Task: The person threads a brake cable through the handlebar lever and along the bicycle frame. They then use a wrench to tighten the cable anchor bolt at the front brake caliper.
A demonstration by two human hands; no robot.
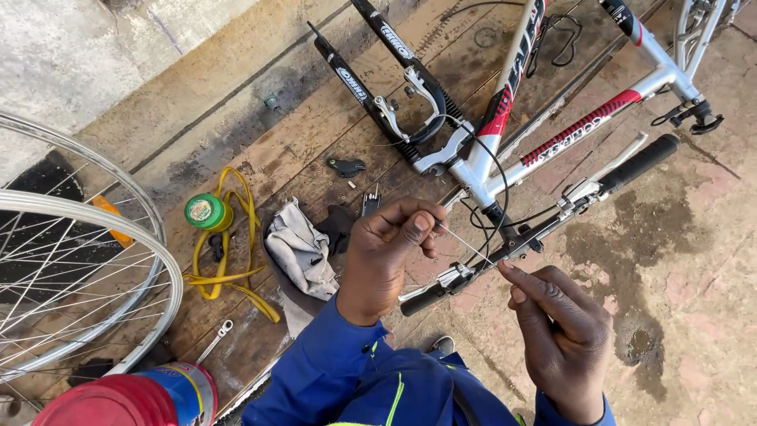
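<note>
Over the handlebar (544,207) I'm pinching the thin cable (465,243) tight with my left hand (390,252), right hand (564,331) half-open steadying its end; stiff, springy, slippery wire, best gripped at fingertips.

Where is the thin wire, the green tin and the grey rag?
thin wire (465,243), head view, middle of its bare stretch between the hands.
green tin (205,211), head view, centre of its round lid.
grey rag (301,252), head view, middle of the crumpled cloth.

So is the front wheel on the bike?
No, the black fork has nothing between its legs, and two bare wheel rims lie off to the side.
</note>
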